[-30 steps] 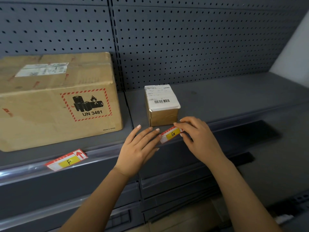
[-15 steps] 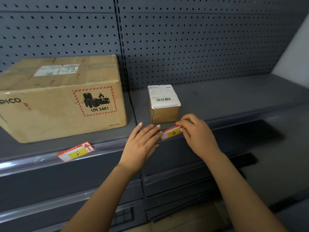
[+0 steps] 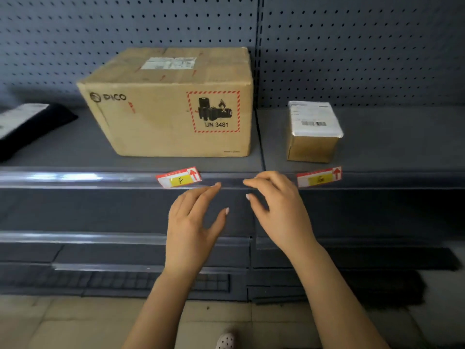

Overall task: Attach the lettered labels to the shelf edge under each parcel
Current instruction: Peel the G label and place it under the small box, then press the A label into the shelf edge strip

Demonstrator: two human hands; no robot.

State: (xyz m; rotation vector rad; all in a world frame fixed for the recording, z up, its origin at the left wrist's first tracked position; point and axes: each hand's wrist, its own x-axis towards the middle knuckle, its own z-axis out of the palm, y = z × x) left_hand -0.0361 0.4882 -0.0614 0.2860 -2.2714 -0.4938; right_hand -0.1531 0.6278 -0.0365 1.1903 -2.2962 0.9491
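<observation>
Two bare hands are in front of the shelf, and both hold nothing. The left hand (image 3: pixel 193 222) has loose, spread fingers, with the tips close to the shiny shelf edge (image 3: pixel 75 179). The right hand (image 3: pixel 279 210) is loose too, its fingers a little bent, with nothing in them.

Just past the hands, two labels sit on that edge. The F label (image 3: pixel 178 178) is just left of the left fingertips, under the big box (image 3: pixel 171 104). The G label (image 3: pixel 319 177) is just right of the right hand, under the small box (image 3: pixel 314 132). Both labels look a bit crooked, with the right end higher.

I think these two are already stuck on. To do it well, rub each one flat from the middle out, so no corner lifts.

Farther left lies a flat black parcel (image 3: pixel 32 124), and I see no label under it. It may need one next, but no spare label shows. Behind it all is a grey wall with holes (image 3: pixel 352 46).
</observation>
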